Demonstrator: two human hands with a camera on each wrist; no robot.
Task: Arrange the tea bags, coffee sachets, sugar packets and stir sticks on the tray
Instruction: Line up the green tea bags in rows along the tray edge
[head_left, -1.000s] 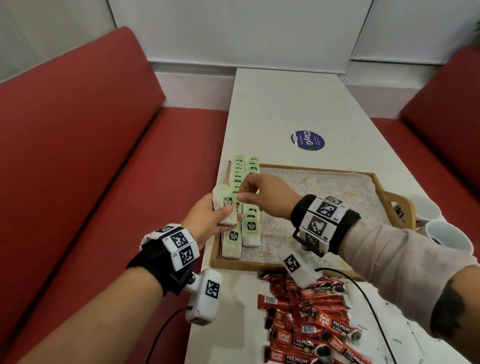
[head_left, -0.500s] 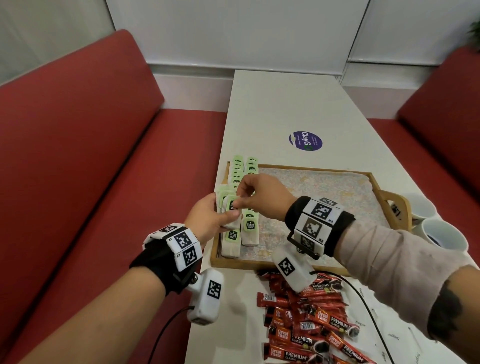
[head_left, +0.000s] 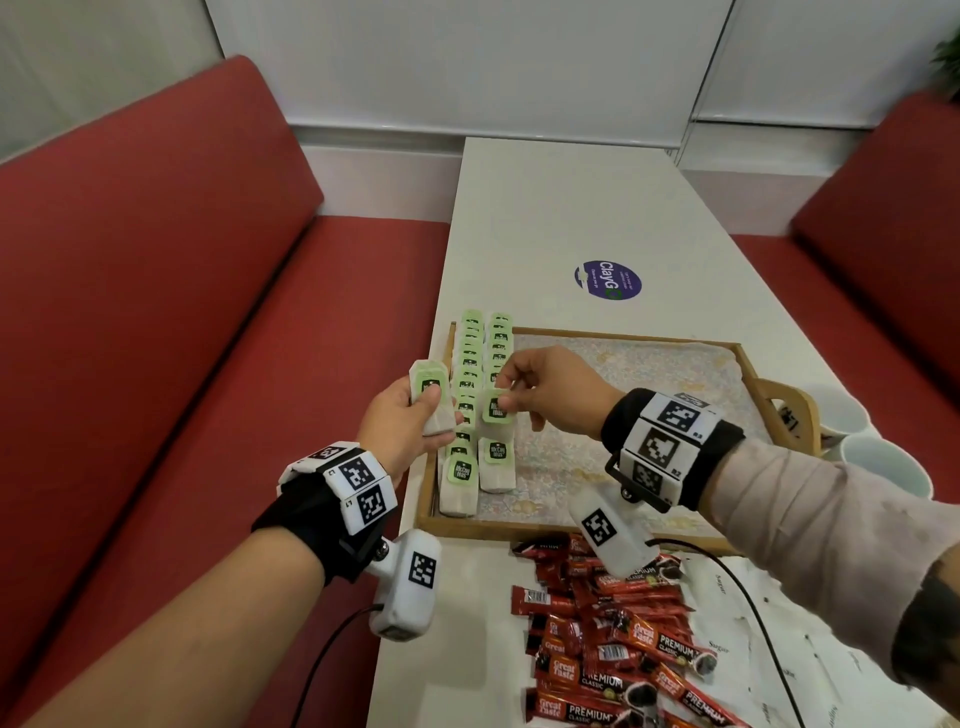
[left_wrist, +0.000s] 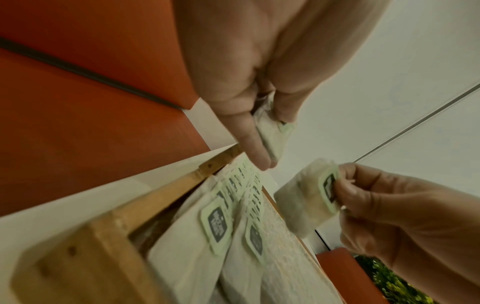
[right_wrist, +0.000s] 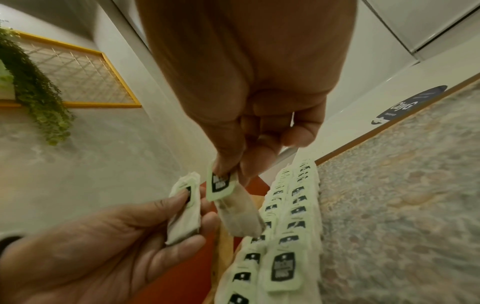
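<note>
Between two red benches (head_left: 156, 322), on a white table (head_left: 561, 208), a wooden tray (head_left: 576, 527) holds two rows of tea bags (head_left: 480, 364) along its left edge, its right part bare, where the right hand (head_left: 550, 387) pinches one tea bag (head_left: 496, 410) and the left hand (head_left: 400, 426) grips a stack of tea bags (head_left: 430, 397), coffee sachets (head_left: 613, 649) heaped at the table's near edge.

Two rows of tea bags (head_left: 480, 395) in tray (head_left: 571, 530) under both hands, coffee sachets (head_left: 613, 649) on table (head_left: 561, 208) nearer than hands, cups (head_left: 878, 457) right of right hand (head_left: 550, 389)
</note>
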